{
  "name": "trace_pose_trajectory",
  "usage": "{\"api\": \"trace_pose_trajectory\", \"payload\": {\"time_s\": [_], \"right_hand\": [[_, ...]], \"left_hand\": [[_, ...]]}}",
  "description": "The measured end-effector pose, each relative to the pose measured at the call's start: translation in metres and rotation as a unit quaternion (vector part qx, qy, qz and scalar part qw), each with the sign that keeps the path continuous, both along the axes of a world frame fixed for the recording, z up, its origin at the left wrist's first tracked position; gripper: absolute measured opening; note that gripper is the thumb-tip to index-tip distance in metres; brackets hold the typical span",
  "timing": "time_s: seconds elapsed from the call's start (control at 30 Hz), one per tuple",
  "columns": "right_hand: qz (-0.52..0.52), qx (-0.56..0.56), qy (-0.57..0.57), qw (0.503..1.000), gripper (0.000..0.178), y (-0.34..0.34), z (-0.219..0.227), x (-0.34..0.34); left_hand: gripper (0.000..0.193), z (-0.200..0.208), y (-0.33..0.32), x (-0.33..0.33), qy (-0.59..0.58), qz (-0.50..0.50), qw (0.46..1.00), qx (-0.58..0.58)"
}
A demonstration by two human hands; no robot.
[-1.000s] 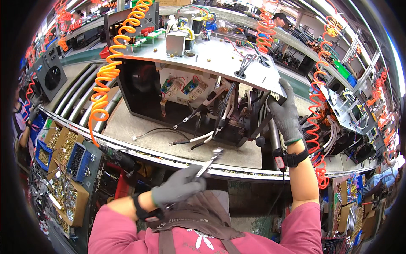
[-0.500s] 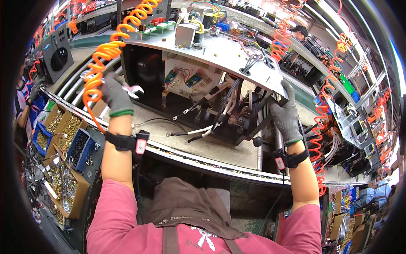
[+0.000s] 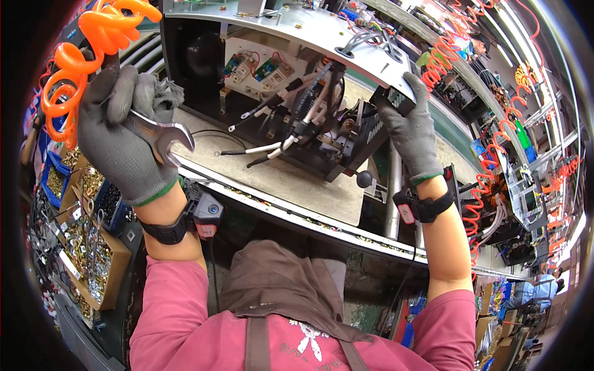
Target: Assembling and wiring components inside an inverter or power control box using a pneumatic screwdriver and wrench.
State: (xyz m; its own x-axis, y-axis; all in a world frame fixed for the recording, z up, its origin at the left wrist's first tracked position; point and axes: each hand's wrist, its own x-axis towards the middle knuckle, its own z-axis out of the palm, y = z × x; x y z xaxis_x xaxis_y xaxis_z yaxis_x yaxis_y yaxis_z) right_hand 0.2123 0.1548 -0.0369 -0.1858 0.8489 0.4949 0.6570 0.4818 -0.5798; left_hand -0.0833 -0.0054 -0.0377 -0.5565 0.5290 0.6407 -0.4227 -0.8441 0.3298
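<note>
My left hand [image 3: 117, 148], in a grey glove with a green cuff, is closed round an open-end wrench [image 3: 168, 135]. The wrench's jaw points out toward the machine. My gloved right hand [image 3: 413, 136] grips the near right corner of the machine frame [image 3: 378, 131], below the end of its silver top panel [image 3: 291, 34]. Inside the open front of the machine are small circuit boards [image 3: 272, 71] and a bundle of black and white cables [image 3: 306, 120]. Several cable ends with ring lugs hang out over the bench mat.
An orange coiled hose [image 3: 93, 46] hangs right beside my left hand. Lower left stand cardboard and blue bins of screws [image 3: 93, 260]. A black ball knob [image 3: 364, 179] sticks out at the machine's foot. Another opened unit [image 3: 526, 198] stands on the right.
My left hand with the wrench has come nearer, left and up toward the camera. My right hand stays on the machine's corner. The whole view has shifted, and the machine shows higher up.
</note>
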Motion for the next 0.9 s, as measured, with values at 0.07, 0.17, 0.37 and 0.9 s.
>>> {"api": "trace_pose_trajectory", "payload": {"time_s": [0.07, 0.17, 0.37, 0.9], "right_hand": [[-0.019, 0.056, -0.06, 0.996, 0.067, 0.008, -0.004, -0.018], [0.015, 0.034, -0.046, 0.998, 0.07, 0.015, -0.004, -0.046], [0.059, 0.062, -0.051, 0.995, 0.071, 0.016, -0.004, -0.126], [0.433, -0.267, 0.107, 0.854, 0.04, 0.031, -0.01, -0.167]], "left_hand": [[0.043, -0.002, -0.005, -0.006, 0.037, -0.065, 0.997, 0.017], [0.039, 0.001, -0.004, 0.003, 0.071, -0.249, 0.959, 0.114], [0.031, -0.015, -0.007, 0.012, 0.025, -0.072, 0.996, 0.056], [0.027, -0.042, -0.034, 0.058, 0.062, -0.356, 0.795, -0.487]]}}
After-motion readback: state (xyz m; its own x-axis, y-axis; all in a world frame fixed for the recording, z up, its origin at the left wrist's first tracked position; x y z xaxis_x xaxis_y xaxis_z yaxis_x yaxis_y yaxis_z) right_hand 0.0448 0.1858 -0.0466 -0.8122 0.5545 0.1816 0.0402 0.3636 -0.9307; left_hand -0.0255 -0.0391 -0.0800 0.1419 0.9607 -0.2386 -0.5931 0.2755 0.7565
